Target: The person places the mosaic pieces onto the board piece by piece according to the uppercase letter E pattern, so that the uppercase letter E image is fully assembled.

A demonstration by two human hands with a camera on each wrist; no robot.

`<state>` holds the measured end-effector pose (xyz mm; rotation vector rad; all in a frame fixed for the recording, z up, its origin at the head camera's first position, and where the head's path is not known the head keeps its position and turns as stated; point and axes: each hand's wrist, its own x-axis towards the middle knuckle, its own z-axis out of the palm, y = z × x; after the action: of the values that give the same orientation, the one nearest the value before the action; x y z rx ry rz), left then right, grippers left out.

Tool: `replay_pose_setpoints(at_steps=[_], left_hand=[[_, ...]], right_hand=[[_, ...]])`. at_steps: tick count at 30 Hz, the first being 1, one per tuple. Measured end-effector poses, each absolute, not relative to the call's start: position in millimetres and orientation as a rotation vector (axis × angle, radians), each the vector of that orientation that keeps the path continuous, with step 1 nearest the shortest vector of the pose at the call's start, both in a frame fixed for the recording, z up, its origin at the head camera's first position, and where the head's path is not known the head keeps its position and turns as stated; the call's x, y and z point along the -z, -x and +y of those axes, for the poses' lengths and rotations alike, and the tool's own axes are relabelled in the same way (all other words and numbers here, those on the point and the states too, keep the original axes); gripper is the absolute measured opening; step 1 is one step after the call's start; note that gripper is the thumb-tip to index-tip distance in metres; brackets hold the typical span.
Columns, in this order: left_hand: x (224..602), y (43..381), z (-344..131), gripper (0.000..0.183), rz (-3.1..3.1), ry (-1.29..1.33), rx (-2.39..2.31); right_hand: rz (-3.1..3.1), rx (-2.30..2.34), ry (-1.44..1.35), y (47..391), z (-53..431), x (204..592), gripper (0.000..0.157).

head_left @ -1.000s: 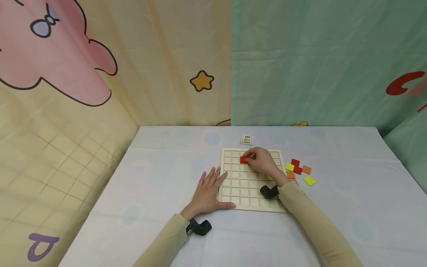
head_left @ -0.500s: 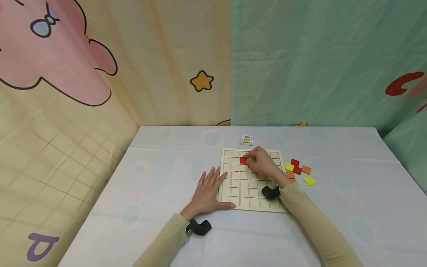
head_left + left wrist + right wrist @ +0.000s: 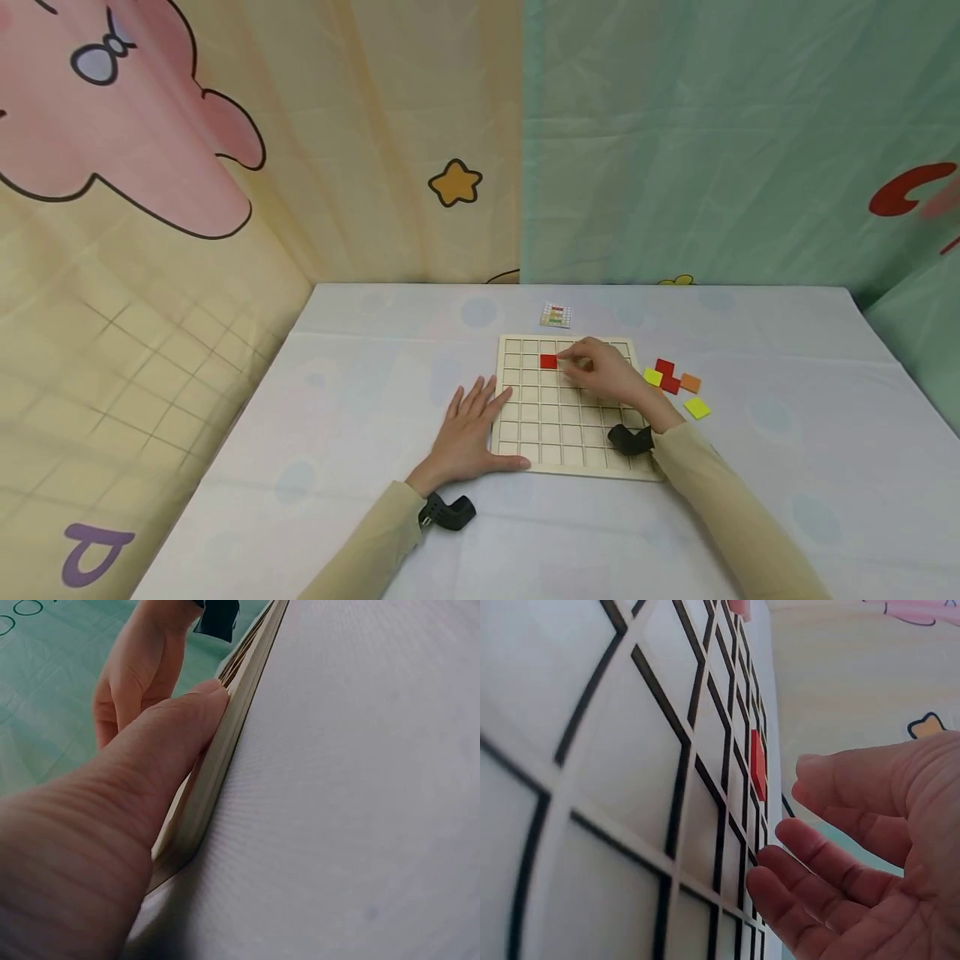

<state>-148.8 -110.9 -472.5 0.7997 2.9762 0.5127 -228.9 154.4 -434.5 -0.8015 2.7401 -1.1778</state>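
No full word, brand or number legible from here. Lower left, yellow curtain (image 3: 420, 92) carries one purple letter-like shape (image 3: 99, 532): bar on top, loop below; could be a turned P, can't confirm. Far right, green curtain (image 3: 712, 125) has a red curved mark (image 3: 891, 190), roughly C-shaped; can't tell if it's a letter. Left wrist view: dark ring outlines (image 3: 28, 615) on the green cloth, cut off by the edge, unclear if print. Small card (image 3: 556, 315) beyond the board (image 3: 528, 433) shows a coloured grid; any lettering too small to read.
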Motion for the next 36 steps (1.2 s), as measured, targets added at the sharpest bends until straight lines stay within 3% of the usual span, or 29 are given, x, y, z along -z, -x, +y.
replay_pose_setpoints(at_steps=[11,23,30,36], left_hand=[[474,148,-112,0.107,2.976,-0.804,-0.532],[476,149,-112,0.107,2.982,-0.81,-0.537],[476,149,-112,0.106,2.986,-0.82,-0.528],[474,149,-112,0.107,2.983,-0.815,-0.531]], right_hand=[[2.861,1.168,0.665,213,210,424,0.025],[2.943,0.966,0.316,210,256,420,0.035],[2.932,0.884,0.276,213,268,426,0.041],[2.941,0.855,0.319,215,267,429,0.037]])
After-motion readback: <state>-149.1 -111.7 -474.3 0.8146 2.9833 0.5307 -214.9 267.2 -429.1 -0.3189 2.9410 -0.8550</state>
